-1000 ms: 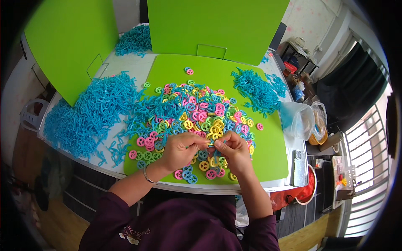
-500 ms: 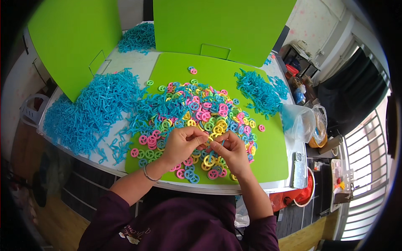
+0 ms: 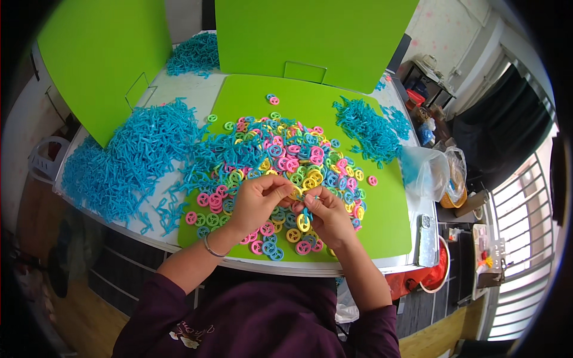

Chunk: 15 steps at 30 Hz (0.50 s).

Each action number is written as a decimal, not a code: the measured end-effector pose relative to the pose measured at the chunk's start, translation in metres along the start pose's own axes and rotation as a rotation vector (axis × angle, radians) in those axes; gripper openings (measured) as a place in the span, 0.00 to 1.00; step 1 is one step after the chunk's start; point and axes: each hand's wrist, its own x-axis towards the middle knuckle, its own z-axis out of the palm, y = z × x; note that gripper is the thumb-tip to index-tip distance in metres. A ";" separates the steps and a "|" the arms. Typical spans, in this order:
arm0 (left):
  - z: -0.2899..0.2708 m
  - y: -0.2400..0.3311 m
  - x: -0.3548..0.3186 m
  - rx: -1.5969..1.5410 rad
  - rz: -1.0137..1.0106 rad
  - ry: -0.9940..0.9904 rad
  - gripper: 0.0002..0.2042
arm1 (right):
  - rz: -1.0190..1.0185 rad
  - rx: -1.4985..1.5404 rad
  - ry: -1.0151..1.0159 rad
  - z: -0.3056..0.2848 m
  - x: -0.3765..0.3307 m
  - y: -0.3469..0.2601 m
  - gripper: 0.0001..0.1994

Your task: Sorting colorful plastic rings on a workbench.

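Observation:
Over the front of a pile of small plastic wheels (image 3: 291, 164) in pink, yellow, green and blue, my two hands are close together. My left hand (image 3: 258, 206) pinches a small yellow wheel (image 3: 296, 192) between thumb and fingertips. Opposite it, my right hand (image 3: 329, 218) has its fingertips closed on a thin blue plastic piece (image 3: 307, 213), partly hidden by the fingers. Another yellow wheel (image 3: 303, 223) shows just below that piece; whether it hangs from it or lies on the pile I cannot tell.
Large heaps of blue plastic pieces lie at left (image 3: 137, 152) and right (image 3: 369, 131). Upright green boards (image 3: 316, 36) stand behind the green mat (image 3: 388, 221). A phone (image 3: 427, 241) rests at the right table edge, near a clear plastic bag (image 3: 425, 170).
My right hand has turned slightly, and the blue piece at its fingertips shows more. The yellow wheel in my left fingertips shows more plainly. Both hands stay over the pile.

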 end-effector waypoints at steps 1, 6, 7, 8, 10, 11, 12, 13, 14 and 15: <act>0.001 -0.001 0.000 -0.001 0.003 0.003 0.06 | 0.000 -0.003 -0.003 0.000 0.000 0.001 0.05; 0.004 0.006 -0.007 0.063 0.061 -0.003 0.05 | 0.042 0.046 -0.033 -0.001 0.003 0.004 0.04; 0.006 0.006 -0.008 0.080 0.081 0.003 0.05 | 0.044 0.043 -0.034 0.000 0.002 0.005 0.04; 0.008 0.006 -0.008 0.078 0.081 0.006 0.05 | 0.061 0.070 -0.039 0.001 0.001 0.005 0.04; 0.010 0.004 -0.008 0.011 0.103 0.043 0.06 | 0.080 0.096 -0.044 0.005 0.000 0.004 0.04; 0.011 0.004 -0.009 0.011 0.102 0.044 0.06 | 0.101 0.184 -0.046 0.008 0.000 0.004 0.04; 0.012 0.006 -0.010 -0.025 0.086 0.017 0.05 | 0.121 0.272 -0.047 0.010 0.000 0.004 0.04; 0.013 0.007 -0.011 -0.060 0.069 -0.012 0.05 | 0.123 0.272 -0.047 0.010 0.000 0.005 0.04; 0.013 0.006 -0.011 -0.060 0.068 -0.012 0.05 | 0.064 0.235 -0.035 0.010 0.000 0.007 0.04; 0.012 0.004 -0.011 -0.024 0.074 -0.005 0.05 | 0.005 0.197 -0.022 0.010 0.000 0.008 0.05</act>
